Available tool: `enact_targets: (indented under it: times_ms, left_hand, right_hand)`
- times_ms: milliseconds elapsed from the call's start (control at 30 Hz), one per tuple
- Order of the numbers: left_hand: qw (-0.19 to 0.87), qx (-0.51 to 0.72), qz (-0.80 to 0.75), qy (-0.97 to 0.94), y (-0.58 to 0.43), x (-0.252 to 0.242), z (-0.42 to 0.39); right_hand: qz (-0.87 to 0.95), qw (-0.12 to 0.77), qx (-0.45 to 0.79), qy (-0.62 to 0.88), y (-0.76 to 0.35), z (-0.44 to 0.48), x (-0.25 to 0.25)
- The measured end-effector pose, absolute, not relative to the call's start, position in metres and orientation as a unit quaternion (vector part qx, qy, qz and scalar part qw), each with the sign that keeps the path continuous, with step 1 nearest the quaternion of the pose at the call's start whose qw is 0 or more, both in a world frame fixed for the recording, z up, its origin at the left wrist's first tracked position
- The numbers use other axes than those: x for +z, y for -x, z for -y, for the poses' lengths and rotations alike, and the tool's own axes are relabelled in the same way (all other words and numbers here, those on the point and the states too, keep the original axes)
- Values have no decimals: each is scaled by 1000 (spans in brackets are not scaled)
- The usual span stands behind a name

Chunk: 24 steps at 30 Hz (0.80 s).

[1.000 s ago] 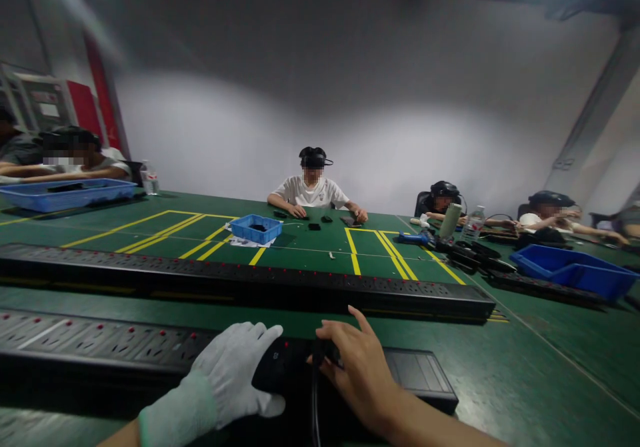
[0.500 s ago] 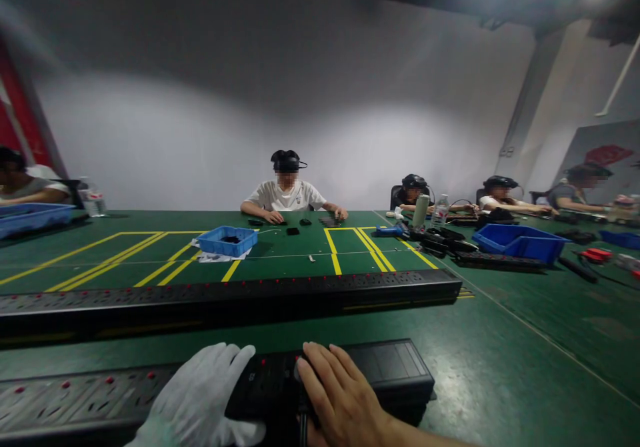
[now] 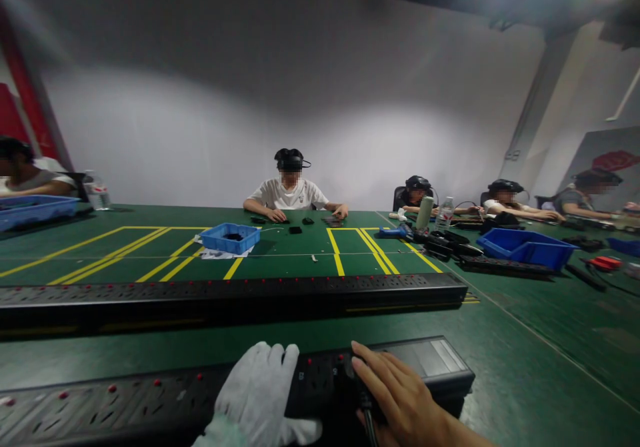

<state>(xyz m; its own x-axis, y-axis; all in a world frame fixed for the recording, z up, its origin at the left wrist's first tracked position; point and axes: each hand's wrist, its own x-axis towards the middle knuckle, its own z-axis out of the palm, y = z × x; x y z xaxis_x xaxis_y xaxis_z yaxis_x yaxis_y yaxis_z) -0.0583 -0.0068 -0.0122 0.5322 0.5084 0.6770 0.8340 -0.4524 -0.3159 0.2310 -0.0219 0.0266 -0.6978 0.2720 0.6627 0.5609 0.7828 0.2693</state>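
Observation:
A long black power strip (image 3: 150, 403) with a row of sockets and small red lights lies across the front of the table. My left hand (image 3: 257, 393), in a white glove, straddles the strip with its fingers over the top and thumb on the near side. To its right, my bare right hand (image 3: 400, 387) is closed around a black plug (image 3: 364, 397) with a cable running down towards me. The plug sits at a socket near the strip's right end; its prongs are hidden, so I cannot tell how far in it is.
A second long power strip (image 3: 280, 290) lies parallel, farther back. Beyond it stands a small blue bin (image 3: 225, 245) on paper. At right are a larger blue bin (image 3: 530, 250), a blue-handled tool (image 3: 393, 232), bottles and black parts. Several people sit around the green table (image 3: 520, 367).
The near power strip has slid to the right, along with both my hands and the plug. My grip looks the same. The view has shifted slightly.

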Motion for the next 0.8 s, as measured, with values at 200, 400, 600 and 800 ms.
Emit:
enact_targets:
  times_ms: [200,400,600,800]
  left_hand:
    - [405,-292,385,776,30,1,19]
    - [455,-306,316,774,12,14,32]
    - [445,-313,296,786,9,18,30]
    - [383,-375,294,791,4,4,26]
  right_hand:
    - [879,332,-220,261,-241,24,25]
    - [842,367,-245,311,-223,33,23]
    - [852,357,-259,280,-223,30,22]
    - [854,368,-244,275,-220,30,27]
